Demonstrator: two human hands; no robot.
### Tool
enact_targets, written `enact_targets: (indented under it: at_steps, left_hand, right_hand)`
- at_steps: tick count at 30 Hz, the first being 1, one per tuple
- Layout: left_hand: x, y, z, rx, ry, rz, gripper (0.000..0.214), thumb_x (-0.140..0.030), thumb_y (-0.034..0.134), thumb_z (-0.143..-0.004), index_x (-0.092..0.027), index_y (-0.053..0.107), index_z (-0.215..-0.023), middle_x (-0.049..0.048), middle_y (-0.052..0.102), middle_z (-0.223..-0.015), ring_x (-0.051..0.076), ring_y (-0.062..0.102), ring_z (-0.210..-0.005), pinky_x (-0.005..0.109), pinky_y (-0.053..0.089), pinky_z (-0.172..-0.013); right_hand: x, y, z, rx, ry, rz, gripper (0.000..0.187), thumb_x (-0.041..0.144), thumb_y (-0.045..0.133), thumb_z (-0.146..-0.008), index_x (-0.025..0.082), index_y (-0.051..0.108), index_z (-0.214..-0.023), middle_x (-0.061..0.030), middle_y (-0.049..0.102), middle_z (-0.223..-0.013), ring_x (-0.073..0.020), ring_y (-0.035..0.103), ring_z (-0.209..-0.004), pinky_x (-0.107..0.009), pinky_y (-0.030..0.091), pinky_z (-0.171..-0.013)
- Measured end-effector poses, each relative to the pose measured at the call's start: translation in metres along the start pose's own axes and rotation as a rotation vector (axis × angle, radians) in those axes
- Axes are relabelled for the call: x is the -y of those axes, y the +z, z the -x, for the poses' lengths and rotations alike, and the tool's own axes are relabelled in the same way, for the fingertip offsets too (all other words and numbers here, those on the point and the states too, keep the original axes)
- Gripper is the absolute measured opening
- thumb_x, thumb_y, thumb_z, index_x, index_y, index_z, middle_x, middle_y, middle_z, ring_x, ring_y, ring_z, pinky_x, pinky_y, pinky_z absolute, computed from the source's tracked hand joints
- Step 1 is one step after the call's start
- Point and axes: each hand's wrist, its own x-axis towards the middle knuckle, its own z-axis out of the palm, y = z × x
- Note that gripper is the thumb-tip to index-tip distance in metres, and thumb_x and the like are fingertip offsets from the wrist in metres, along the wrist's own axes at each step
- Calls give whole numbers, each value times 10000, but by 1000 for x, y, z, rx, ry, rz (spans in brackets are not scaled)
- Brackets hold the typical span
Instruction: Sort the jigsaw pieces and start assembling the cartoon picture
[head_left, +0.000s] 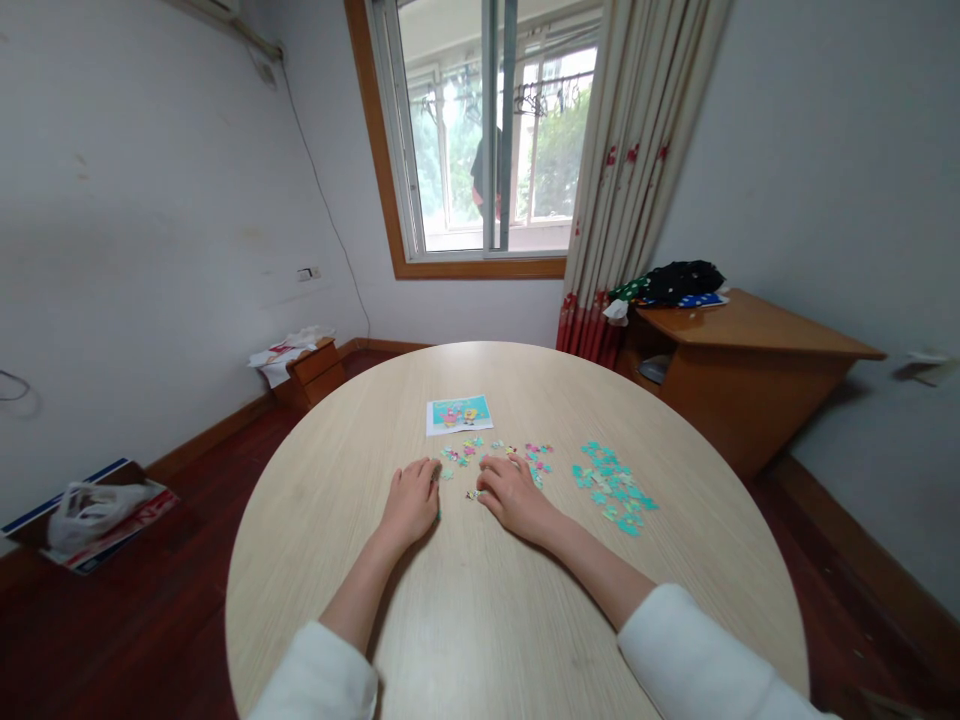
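Observation:
Both my hands rest on a round pale wooden table (480, 620). My left hand (411, 498) lies knuckles up with its fingers curled under, beside small jigsaw pieces (459, 455). My right hand (511, 492) is also curled, its fingertips at a tiny multicoloured piece (472, 494). What either hand holds is hidden. More pink and teal pieces (538, 458) lie just beyond the right hand. A cluster of several teal pieces (611, 487) lies further right. A reference picture card (458, 413) sits past the pieces.
A wooden desk (742, 375) with dark clothes (675, 282) stands at the right wall, next to a curtain (637, 170). A window (491, 130) is ahead. A low wooden box (311, 368) and a plastic bag (90, 505) sit on the dark red floor at left.

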Motion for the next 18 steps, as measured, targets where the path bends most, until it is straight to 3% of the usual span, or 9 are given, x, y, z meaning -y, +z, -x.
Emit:
enact_targets:
  at_steps: [8, 12, 18]
  left_hand:
    - [-1, 1, -3, -205, 47, 141, 275, -224, 454, -825, -197, 603, -1054, 96, 567, -1185, 226, 488, -1136, 403, 355, -973]
    - [-8, -1, 0, -130, 89, 184, 176, -287, 509, -832, -208, 659, -880, 64, 617, -994, 221, 527, -1011, 405, 350, -889]
    - [-18, 1, 5, -45, 152, 223, 170, -355, 598, -793, -222, 681, -859, 46, 606, -927, 212, 513, -960, 377, 310, -840]
  right_hand:
    - [0, 3, 1, 2, 3, -45, 147, 149, 523, -842, 193, 595, -963, -95, 552, -1188, -201, 464, -1173, -484, 215, -1034]
    - [-1, 3, 1, 2, -12, -48, 129, 151, 522, -844, 206, 606, -925, -77, 561, -1159, -197, 465, -1165, -482, 199, -1036]
    - [-1, 5, -1, 11, -9, -69, 134, 98, 516, -822, 190, 566, -906, -87, 558, -1161, -200, 466, -1166, -470, 225, -1015]
